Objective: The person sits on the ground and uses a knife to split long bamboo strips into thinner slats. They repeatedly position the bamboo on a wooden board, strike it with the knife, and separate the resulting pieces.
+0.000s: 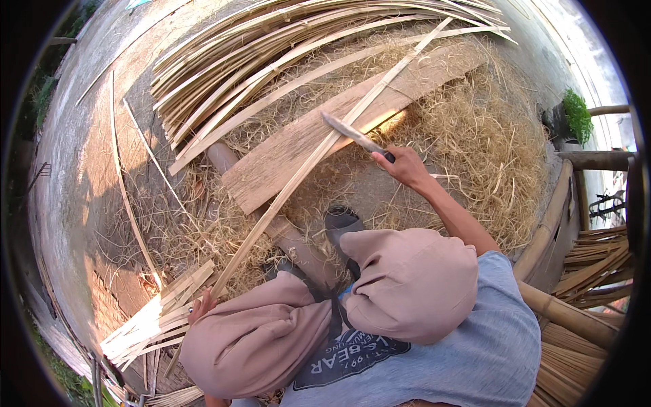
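My right hand (405,167) grips the dark handle of a knife (354,134). The blade lies across a long pale bamboo strip (290,186), its tip pointing up and left. That strip runs slantwise over a wide wooden board (274,165), with its far end beyond the board. At the lower left, beside my knee, my left hand (201,306) is closed on the near end of the strip; my knee hides part of this hand.
A large bundle of bamboo strips (224,71) lies beyond the board. Curly shavings (485,146) cover the ground to the right. Under the board is a round log (296,247). More strips (152,322) lie lower left; bamboo poles (566,313) stand at right.
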`<state>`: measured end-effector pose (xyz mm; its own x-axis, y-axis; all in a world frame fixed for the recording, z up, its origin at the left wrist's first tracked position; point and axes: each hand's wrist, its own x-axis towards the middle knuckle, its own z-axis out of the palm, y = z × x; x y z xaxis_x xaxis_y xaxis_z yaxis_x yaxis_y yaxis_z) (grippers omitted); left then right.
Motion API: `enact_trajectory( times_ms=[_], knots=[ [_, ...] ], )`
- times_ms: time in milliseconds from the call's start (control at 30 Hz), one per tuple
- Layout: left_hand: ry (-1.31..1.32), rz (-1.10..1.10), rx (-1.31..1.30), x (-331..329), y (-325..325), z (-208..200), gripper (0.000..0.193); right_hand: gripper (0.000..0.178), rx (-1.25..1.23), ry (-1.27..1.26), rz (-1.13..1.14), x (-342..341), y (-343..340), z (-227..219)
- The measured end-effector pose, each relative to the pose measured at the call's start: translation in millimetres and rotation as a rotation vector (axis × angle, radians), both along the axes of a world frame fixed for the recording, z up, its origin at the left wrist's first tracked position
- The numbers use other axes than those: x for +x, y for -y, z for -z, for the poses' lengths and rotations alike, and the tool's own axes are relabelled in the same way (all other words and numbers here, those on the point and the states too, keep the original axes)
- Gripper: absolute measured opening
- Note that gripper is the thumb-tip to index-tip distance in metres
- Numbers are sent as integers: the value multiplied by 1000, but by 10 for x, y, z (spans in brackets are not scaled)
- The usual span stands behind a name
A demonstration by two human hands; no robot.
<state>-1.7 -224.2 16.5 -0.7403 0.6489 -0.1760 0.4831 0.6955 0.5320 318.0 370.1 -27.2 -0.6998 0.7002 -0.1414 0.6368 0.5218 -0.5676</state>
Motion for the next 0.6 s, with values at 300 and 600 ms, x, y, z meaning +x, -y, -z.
enact_trajectory(
  times_ms=[300, 600],
  knots=[
    [-55, -12, 0, 69, -14, 80, 39, 64, 28, 72, 101, 15, -260, 47],
    [-133, -9, -16, 93, -98, 169, 40, 64, 127, 86, 173, 169, -713, 158]
  ],
)
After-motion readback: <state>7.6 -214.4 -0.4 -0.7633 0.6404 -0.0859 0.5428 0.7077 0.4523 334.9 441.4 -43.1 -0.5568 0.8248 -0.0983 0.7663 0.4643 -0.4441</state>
